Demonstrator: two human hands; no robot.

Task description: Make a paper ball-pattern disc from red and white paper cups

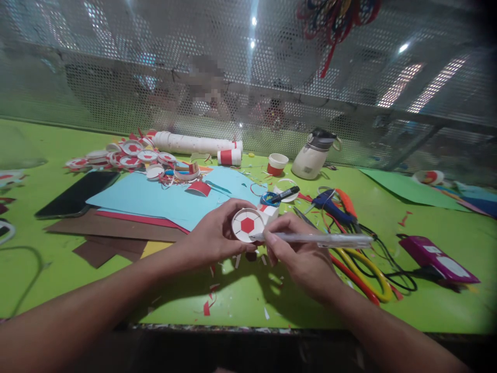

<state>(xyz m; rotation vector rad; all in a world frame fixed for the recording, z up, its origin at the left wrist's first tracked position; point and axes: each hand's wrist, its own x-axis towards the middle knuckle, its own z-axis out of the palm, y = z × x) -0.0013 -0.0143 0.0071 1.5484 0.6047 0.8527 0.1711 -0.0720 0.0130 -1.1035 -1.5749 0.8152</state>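
Note:
My left hand (215,232) is closed around the edge of a round white paper cup base (247,226), which carries a red hexagon in its middle and thin dark lines running out toward the rim. The cup base faces me, tilted up above the table. In my right hand (298,254) is a clear-barrelled pen (330,240), gripped between thumb and fingers. Its tip is at the lower right part of the white disc; whether it touches is too small to tell. Just behind my hands stands a small white block-like piece (268,212) with some red, partly hidden.
A pile of white-and-red discs (132,148) and a long stack of paper cups (190,142) lie behind blue paper (135,199). A phone (77,196) is at left. Pliers (334,204), yellow-handled scissors (367,272), a purple device (438,259) and a flask (312,155) are at right.

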